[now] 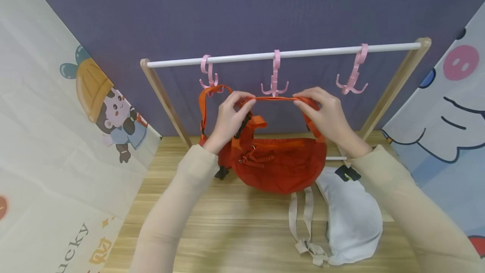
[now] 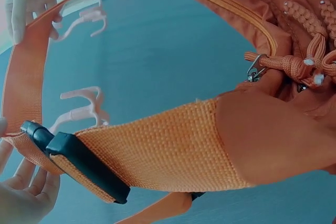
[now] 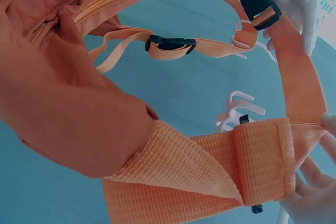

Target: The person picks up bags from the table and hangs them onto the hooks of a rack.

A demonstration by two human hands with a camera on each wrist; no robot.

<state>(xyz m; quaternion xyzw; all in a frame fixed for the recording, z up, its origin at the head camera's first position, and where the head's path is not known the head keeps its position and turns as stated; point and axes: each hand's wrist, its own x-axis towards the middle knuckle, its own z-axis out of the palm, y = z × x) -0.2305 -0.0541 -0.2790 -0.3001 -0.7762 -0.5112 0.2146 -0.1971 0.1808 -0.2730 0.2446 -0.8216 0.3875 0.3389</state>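
An orange-red crossbody bag [image 1: 284, 167] hangs by its strap [image 1: 274, 98] between both hands. My left hand [image 1: 229, 115] pinches the strap at the left; my right hand [image 1: 327, 113] pinches it at the right, so a short stretch runs taut between them. That stretch lies across the lower end of the middle pink hook [image 1: 275, 73] in the head view; whether it touches cannot be told. Black buckles [image 2: 86, 166] sit on the strap. Behind my left hand, another orange strap [image 1: 202, 108] loops over the left pink hook [image 1: 208, 70], its bag mostly hidden.
A white rail [image 1: 242, 57] on wooden posts [image 1: 166, 100] carries the hooks. The right pink hook [image 1: 353, 73] has nothing on it. A pale grey bag [image 1: 356, 218] with beige straps lies on the wood-patterned surface [image 1: 212, 231] at the right. Printed cloths flank both sides.
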